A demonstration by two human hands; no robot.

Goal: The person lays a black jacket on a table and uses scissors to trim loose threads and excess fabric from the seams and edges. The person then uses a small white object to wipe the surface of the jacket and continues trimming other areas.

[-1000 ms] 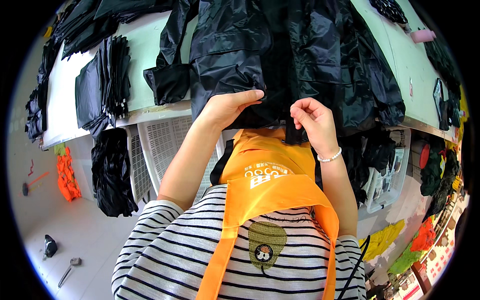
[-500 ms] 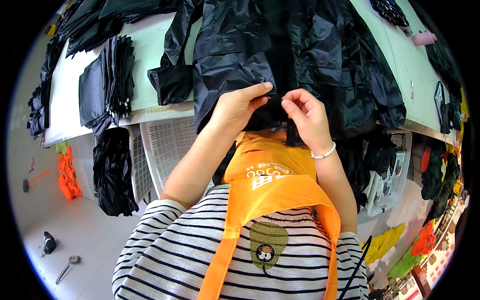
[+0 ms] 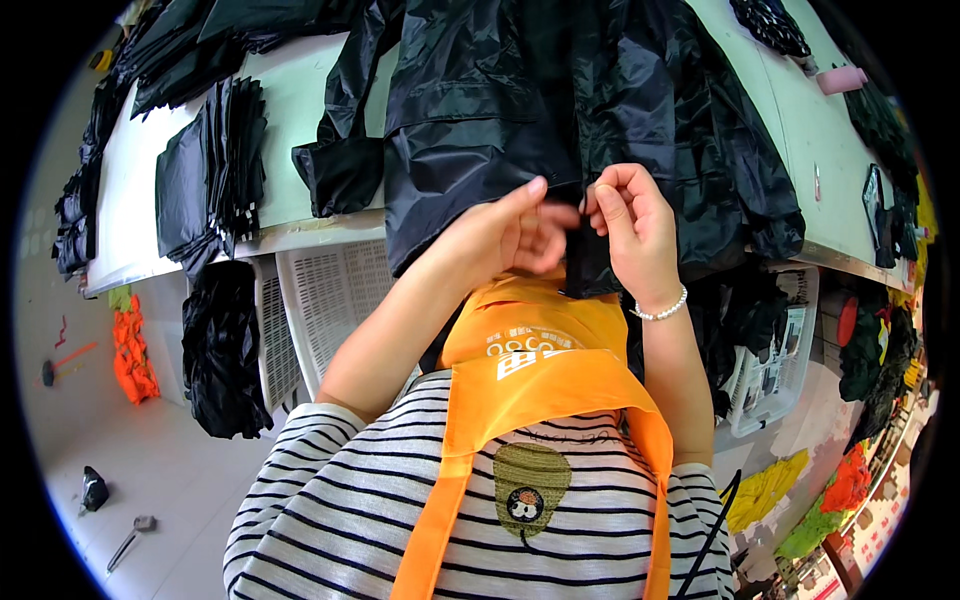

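Note:
A shiny black jacket (image 3: 460, 150) lies spread on the white table in front of me, its front parted and its hem hanging over the near edge. My left hand (image 3: 510, 232) is at the hem of the left front panel, thumb stretched out and fingers loosely bent. Motion smears those fingers, but nothing shows in them. Just to the right, my right hand (image 3: 632, 225) pinches thumb and fingers together at the edge of the right front panel, near its lower corner. Whether a small part sits between these fingertips is too small to tell.
Stacked black folded pieces (image 3: 205, 165) lie on the white table (image 3: 295, 85) at left. Below the edge are white plastic baskets (image 3: 335, 300), a hanging black bundle (image 3: 225, 345) and a clear bin (image 3: 775, 385) at right. A pink thread spool (image 3: 842, 79) stands far right.
My left thumb has come off the snap on the left panel, and the hand has dropped slightly with its fingers moving. The right hand has shifted a little right, still pinching.

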